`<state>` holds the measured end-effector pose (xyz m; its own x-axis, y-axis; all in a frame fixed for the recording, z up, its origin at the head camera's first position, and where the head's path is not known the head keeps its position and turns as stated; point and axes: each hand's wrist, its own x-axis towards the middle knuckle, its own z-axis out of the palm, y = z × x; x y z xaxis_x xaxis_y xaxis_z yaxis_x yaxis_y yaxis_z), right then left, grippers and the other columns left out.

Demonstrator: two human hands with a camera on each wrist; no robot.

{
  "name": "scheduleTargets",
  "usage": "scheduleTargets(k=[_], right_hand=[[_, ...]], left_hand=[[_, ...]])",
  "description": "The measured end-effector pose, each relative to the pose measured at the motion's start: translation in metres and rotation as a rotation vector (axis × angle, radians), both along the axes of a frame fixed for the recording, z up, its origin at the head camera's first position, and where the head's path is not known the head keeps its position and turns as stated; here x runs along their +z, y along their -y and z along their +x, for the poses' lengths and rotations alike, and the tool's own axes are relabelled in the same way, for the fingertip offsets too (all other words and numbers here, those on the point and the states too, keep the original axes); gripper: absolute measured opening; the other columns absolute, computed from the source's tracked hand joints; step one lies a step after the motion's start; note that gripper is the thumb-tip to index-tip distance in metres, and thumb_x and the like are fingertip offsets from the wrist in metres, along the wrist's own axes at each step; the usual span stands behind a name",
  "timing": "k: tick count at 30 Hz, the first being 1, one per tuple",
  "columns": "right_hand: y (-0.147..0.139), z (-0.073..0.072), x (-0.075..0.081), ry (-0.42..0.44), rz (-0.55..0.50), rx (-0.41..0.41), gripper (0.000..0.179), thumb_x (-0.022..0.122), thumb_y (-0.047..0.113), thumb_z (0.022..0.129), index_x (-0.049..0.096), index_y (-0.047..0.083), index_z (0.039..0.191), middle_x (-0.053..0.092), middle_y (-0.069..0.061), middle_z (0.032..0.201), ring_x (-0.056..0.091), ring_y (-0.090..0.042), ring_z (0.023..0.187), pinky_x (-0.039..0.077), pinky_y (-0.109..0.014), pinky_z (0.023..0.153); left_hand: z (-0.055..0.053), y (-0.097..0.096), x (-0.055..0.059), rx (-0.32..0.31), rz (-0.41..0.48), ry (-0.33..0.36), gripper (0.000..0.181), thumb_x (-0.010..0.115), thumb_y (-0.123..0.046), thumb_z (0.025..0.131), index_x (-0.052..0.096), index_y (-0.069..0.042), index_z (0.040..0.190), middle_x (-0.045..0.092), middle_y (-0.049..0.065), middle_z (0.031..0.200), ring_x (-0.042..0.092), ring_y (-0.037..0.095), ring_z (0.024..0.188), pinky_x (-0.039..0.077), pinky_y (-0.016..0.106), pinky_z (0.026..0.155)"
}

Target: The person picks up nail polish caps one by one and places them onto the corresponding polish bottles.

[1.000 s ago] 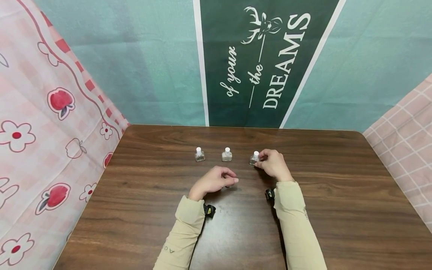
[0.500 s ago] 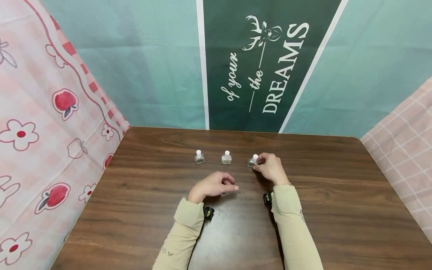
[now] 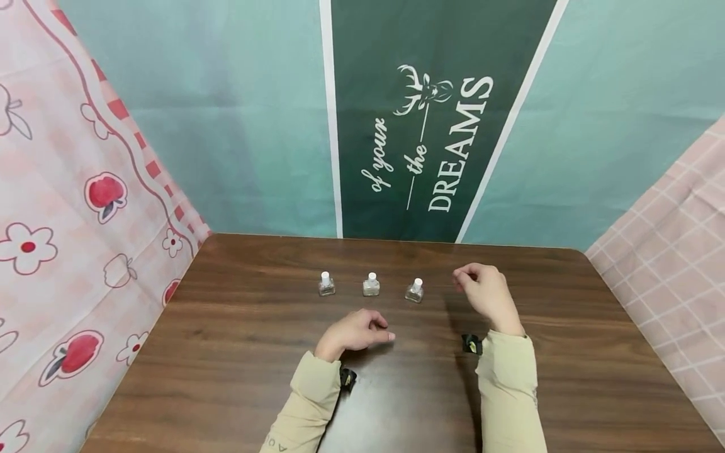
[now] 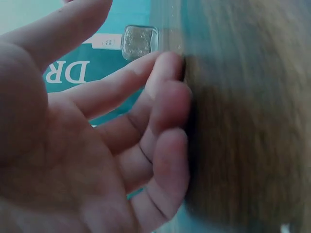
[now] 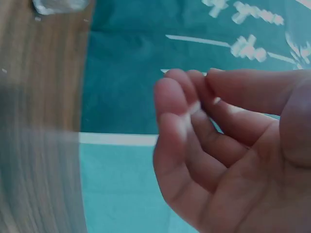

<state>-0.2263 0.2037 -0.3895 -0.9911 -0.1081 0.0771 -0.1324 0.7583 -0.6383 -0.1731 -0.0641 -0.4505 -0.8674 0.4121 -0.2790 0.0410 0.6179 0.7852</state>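
Observation:
Three small clear glass bottles with white caps stand upright in a row: a left bottle (image 3: 326,289), a middle bottle (image 3: 371,289) and a right bottle (image 3: 415,294). My right hand (image 3: 487,292) is to the right of the right bottle, apart from it. Its fingers are loosely bent with nothing between them. My left hand (image 3: 355,333) lies low over the table in front of the middle bottle, fingers relaxed and holding nothing. One bottle (image 4: 138,42) shows beyond the left fingers in the left wrist view. Part of a glass bottle (image 5: 58,5) appears at the top left of the right wrist view.
The bottles stand on a brown wood-grain table (image 3: 226,352). A teal and green cloth (image 3: 272,126) with white lettering hangs behind its far edge. A pink printed cloth (image 3: 68,251) is on the left, and a pink checked cloth (image 3: 680,239) on the right.
My right hand has let go of the right bottle and drawn away to the right. That bottle had shifted slightly left beforehand. My left hand stays about where it was.

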Motion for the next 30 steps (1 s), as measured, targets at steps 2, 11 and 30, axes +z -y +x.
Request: scheduleTargets(k=[2,11,30], right_hand=[[-0.004,0.001,0.003,-0.040,-0.009,-0.023,0.028,0.053,0.024,0.099,0.070,0.003,0.090,0.069,-0.009,0.076,0.058,-0.016,0.067,0.043,-0.029,0.060],[-0.006,0.003,0.012,-0.130,-0.036,-0.051,0.037,0.056,0.037,0.097,0.068,0.006,0.084,0.065,-0.009,0.072,0.054,-0.016,0.063,0.041,-0.027,0.055],[0.006,0.038,0.043,-0.237,-0.120,0.131,0.013,0.064,0.025,0.094,0.070,0.014,0.092,0.066,-0.002,0.078,0.052,-0.008,0.063,0.043,-0.021,0.059]], left_hand=[[0.001,-0.001,-0.001,-0.009,-0.010,-0.004,0.038,0.068,-0.036,0.089,0.065,-0.006,0.113,0.060,-0.001,0.081,0.053,0.010,0.066,0.044,0.026,0.064],[-0.002,-0.002,0.000,-0.023,-0.019,-0.024,0.037,0.064,-0.038,0.090,0.065,-0.008,0.113,0.058,-0.002,0.078,0.051,0.010,0.066,0.042,0.025,0.063],[0.008,0.031,0.067,0.216,0.072,-0.299,0.039,0.063,-0.037,0.093,0.063,-0.009,0.119,0.070,0.005,0.102,0.066,0.016,0.091,0.053,0.034,0.084]])
